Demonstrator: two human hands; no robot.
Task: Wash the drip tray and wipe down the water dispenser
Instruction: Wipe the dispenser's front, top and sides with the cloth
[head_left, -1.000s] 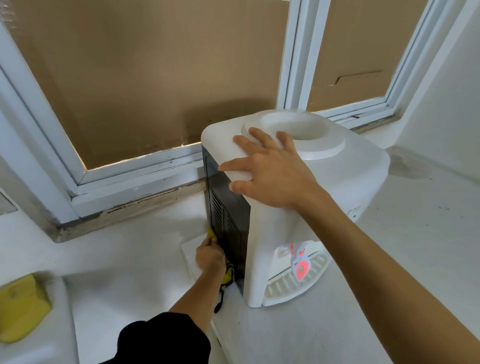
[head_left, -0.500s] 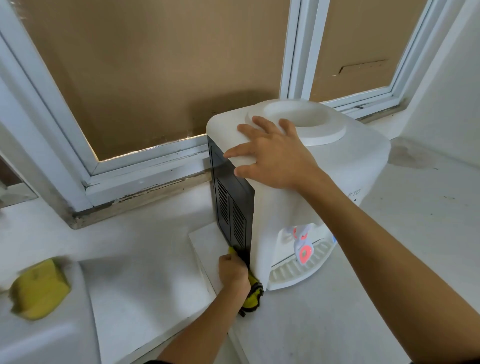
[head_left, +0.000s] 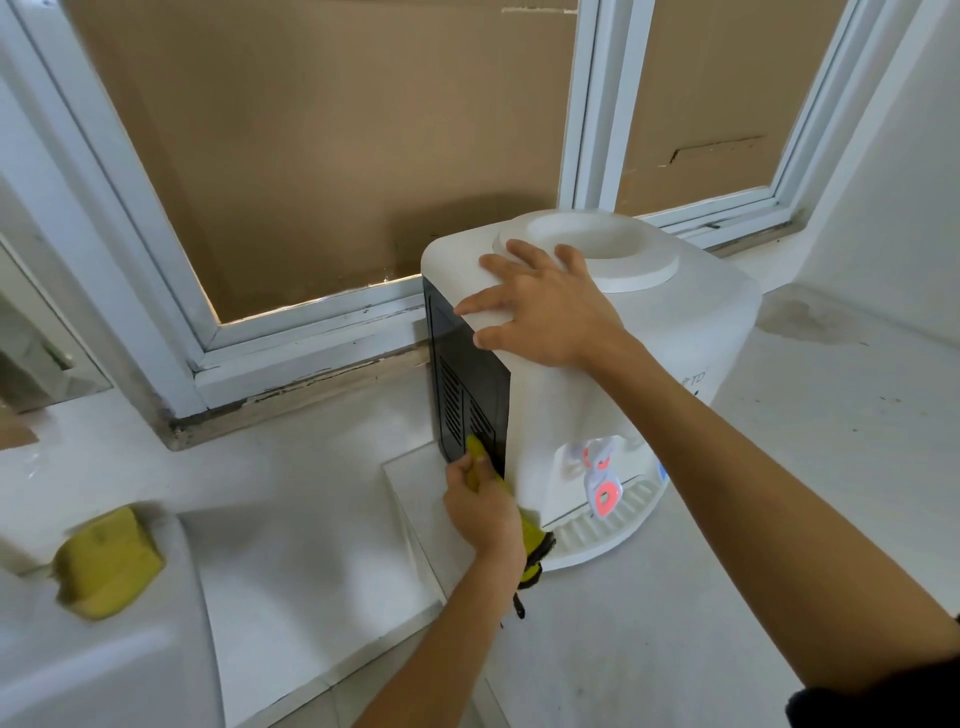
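Our left hand (head_left: 483, 512) grips a yellow cloth (head_left: 527, 535) against the vented black back panel (head_left: 467, 384) of the water dispenser (head_left: 597, 374), which stands on the white counter (head_left: 701, 623); our right hand (head_left: 545, 306) lies spread-fingered on its smooth, rounded plastic top. Pushing too hard could slide the light body — or snag cloth in the slots. The ribbed drip tray (head_left: 613, 525) sits at the front.

Water dispenser (head_left: 649, 332): white tabletop unit, upright on bench, round bottle well on top, no bottle. Black vented panel (head_left: 465, 384) on its left side. Drip tray (head_left: 608, 530): white, slotted, seated at front base under the taps. Yellow cloth (head_left: 493, 483) pressed against lower panel.
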